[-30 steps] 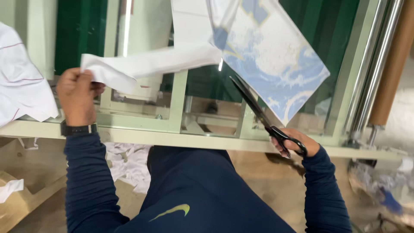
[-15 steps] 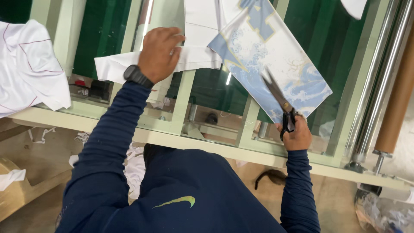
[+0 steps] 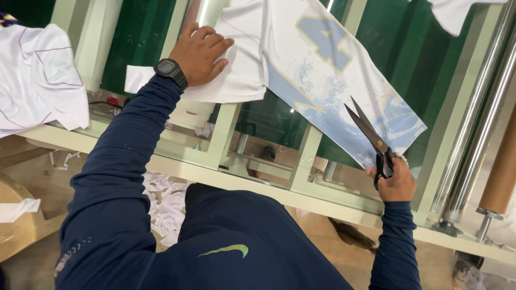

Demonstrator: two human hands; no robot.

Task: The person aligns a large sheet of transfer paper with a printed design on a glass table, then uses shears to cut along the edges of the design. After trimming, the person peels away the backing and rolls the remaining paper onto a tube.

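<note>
A white fabric piece (image 3: 279,59) with a pale blue wave print lies across the green table frame (image 3: 226,134). My left hand (image 3: 200,53) presses flat on its white left part, a black watch (image 3: 170,70) on the wrist. My right hand (image 3: 395,180) grips black scissors (image 3: 371,137) by the handles. Their blades are slightly apart and point up-left over the fabric's blue lower edge.
Another white fabric piece (image 3: 40,80) with thin red lines lies at the left. Metal rollers (image 3: 478,134) and a brown cardboard tube (image 3: 502,166) run along the right. Paper scraps (image 3: 164,201) litter the floor below. A cardboard box (image 3: 21,225) sits at lower left.
My left hand went from holding a white strip up at the left to pressing the fabric flat. The printed piece now lies spread out, and the scissors moved right along its edge.
</note>
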